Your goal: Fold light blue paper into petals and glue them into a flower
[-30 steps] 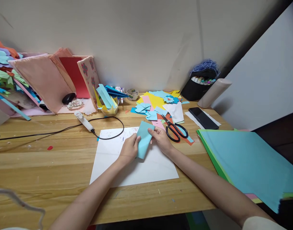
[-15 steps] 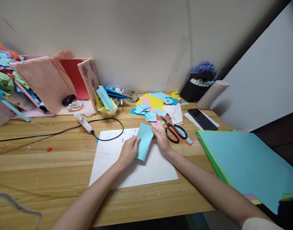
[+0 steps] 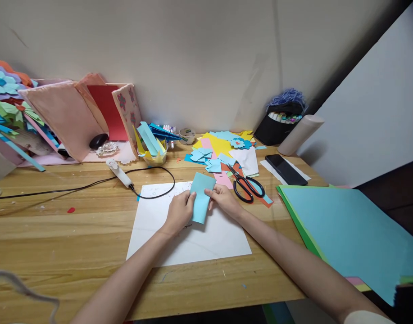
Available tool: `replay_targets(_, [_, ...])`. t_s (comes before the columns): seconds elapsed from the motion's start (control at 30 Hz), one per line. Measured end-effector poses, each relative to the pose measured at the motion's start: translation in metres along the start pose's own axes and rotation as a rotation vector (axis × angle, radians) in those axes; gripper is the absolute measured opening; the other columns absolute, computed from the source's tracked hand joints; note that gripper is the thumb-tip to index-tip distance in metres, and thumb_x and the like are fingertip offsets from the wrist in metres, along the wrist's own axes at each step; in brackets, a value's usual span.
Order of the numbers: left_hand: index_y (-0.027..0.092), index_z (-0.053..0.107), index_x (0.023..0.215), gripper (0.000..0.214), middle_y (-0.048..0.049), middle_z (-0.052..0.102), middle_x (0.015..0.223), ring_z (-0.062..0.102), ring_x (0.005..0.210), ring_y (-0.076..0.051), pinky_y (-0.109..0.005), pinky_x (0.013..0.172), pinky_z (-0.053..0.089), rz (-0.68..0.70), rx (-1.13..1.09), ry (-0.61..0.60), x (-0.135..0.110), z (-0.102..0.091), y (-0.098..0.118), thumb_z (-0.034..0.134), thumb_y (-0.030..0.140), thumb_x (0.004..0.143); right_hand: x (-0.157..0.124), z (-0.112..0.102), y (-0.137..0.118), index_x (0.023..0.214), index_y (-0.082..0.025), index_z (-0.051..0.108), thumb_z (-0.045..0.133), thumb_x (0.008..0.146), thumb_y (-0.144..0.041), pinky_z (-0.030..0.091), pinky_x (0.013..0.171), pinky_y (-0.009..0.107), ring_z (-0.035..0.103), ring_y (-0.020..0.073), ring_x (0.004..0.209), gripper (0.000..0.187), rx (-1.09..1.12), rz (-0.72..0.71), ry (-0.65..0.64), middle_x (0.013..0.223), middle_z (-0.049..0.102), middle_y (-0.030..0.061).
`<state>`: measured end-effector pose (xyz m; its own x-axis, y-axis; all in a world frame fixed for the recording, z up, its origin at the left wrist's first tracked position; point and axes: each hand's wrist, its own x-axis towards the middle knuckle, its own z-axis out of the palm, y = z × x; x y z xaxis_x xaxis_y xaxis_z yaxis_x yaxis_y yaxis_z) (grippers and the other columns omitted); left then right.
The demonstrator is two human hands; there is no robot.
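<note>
Between my hands is a light blue piece of paper (image 3: 201,200), a narrow upright rectangle that looks folded, held above a white sheet (image 3: 213,245) on the wooden table. My left hand (image 3: 180,208) pinches its left edge, thumb on the front face. On the other side my right hand (image 3: 225,200) grips the right edge, its thumb over the front and its fingers behind. Just right of that hand lie black-handled scissors (image 3: 245,184), blades pointing up and left. Cut and folded paper pieces (image 3: 213,165) are heaped beyond the hands.
A white power strip (image 3: 119,173) with a black cable lies at left. Behind it stand a pink box (image 3: 54,117) and a tub of paper strips (image 3: 155,155). A phone (image 3: 284,169), a pen holder (image 3: 277,128) and large coloured sheets (image 3: 348,225) are at right.
My right hand has slid down from the paper's upper right corner to its right edge, with the thumb now on the front. The paper stands more upright.
</note>
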<state>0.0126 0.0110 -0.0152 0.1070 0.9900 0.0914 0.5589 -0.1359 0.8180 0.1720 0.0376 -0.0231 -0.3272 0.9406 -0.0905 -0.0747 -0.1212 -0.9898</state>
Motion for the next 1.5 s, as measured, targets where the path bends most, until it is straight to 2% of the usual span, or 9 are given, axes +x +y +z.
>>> replay_targets(0.17, [0.019,0.037,0.056,0.033,0.0018,0.042,0.053,0.038,0.053,-0.013,-0.024,0.052,0.027,-0.013,-0.028,-0.016,0.001,0.003,0.003,0.036,0.038,0.083,0.001,0.0,0.008,0.062,-0.018,0.047,0.051,0.074,-0.056,0.043,0.032,0.024,0.051,0.0124,0.034,0.04,0.109,0.015,0.11,0.045,0.055,-0.0018])
replay_targets(0.37, [0.018,0.04,0.056,0.036,0.0023,0.039,0.053,0.036,0.053,-0.012,-0.024,0.051,0.027,-0.082,-0.183,-0.111,0.0,0.003,0.003,0.038,0.046,0.08,0.003,-0.005,0.007,0.053,-0.018,0.045,0.048,0.077,-0.052,0.033,0.028,0.022,0.046,0.0113,0.032,0.042,0.089,0.016,0.215,0.042,0.051,-0.0011])
replay_targets(0.5, [0.018,0.041,0.059,0.038,0.0022,0.04,0.055,0.036,0.055,-0.012,-0.023,0.051,0.028,-0.114,-0.261,-0.089,0.002,0.002,0.001,0.037,0.049,0.079,0.001,-0.004,0.002,0.063,-0.018,0.05,0.052,0.076,-0.053,0.045,0.042,0.025,0.052,0.0116,0.043,0.037,0.069,0.041,0.029,0.053,0.056,-0.0015])
replay_targets(0.6, [0.017,0.042,0.061,0.037,0.002,0.042,0.057,0.038,0.056,-0.012,-0.023,0.052,0.029,-0.118,-0.258,-0.059,0.003,0.0,0.0,0.036,0.048,0.081,-0.003,0.001,0.0,0.064,-0.016,0.051,0.058,0.072,-0.051,0.047,0.047,0.025,0.054,0.0117,0.047,0.037,-0.016,0.064,-0.094,0.055,0.057,-0.0011])
replay_targets(0.77, [0.017,0.044,0.063,0.035,0.0,0.048,0.061,0.042,0.059,-0.014,-0.024,0.055,0.031,-0.083,-0.149,-0.087,0.002,0.0,-0.002,0.033,0.043,0.084,-0.006,0.007,0.004,0.06,-0.016,0.048,0.053,0.076,-0.052,0.041,0.041,0.024,0.051,0.0122,0.041,0.04,-0.131,0.033,0.012,0.047,0.052,-0.002])
replay_targets(1.0, [0.019,0.037,0.06,0.035,0.0013,0.045,0.057,0.04,0.056,-0.013,-0.024,0.054,0.029,-0.062,-0.081,0.009,0.001,0.001,-0.003,0.031,0.042,0.086,-0.004,0.004,0.004,0.075,-0.015,0.054,0.055,0.077,-0.046,0.044,0.057,0.023,0.053,0.0118,0.062,0.031,-0.09,-0.006,-0.098,0.068,0.057,0.0])
replay_targets(1.27, [0.018,0.048,0.065,0.03,-0.0008,0.053,0.064,0.045,0.062,-0.015,-0.024,0.056,0.034,-0.061,-0.12,-0.145,0.006,-0.005,-0.003,0.043,0.044,0.08,-0.006,0.008,0.009,0.071,-0.016,0.05,0.053,0.076,-0.048,0.04,0.048,0.023,0.048,0.0112,0.053,0.032,-0.134,-0.037,0.028,0.06,0.05,-0.0025])
replay_targets(1.4, [0.016,0.052,0.071,0.027,-0.0019,0.056,0.069,0.047,0.064,-0.015,-0.024,0.059,0.037,-0.043,-0.219,-0.133,0.006,-0.007,0.0,0.042,0.038,0.081,-0.008,0.009,0.003,0.079,-0.016,0.053,0.052,0.079,-0.045,0.043,0.053,0.023,0.052,0.0112,0.059,0.03,-0.086,-0.062,-0.034,0.066,0.054,-0.0014])
replay_targets(1.5, [0.016,0.051,0.07,0.027,-0.0017,0.055,0.069,0.047,0.064,-0.014,-0.024,0.059,0.037,-0.065,-0.266,-0.087,0.005,-0.006,0.0,0.041,0.038,0.082,-0.007,0.009,0.002,0.087,-0.016,0.052,0.051,0.079,-0.045,0.046,0.051,0.024,0.055,0.0114,0.055,0.03,-0.044,-0.006,-0.134,0.064,0.055,-0.0021])
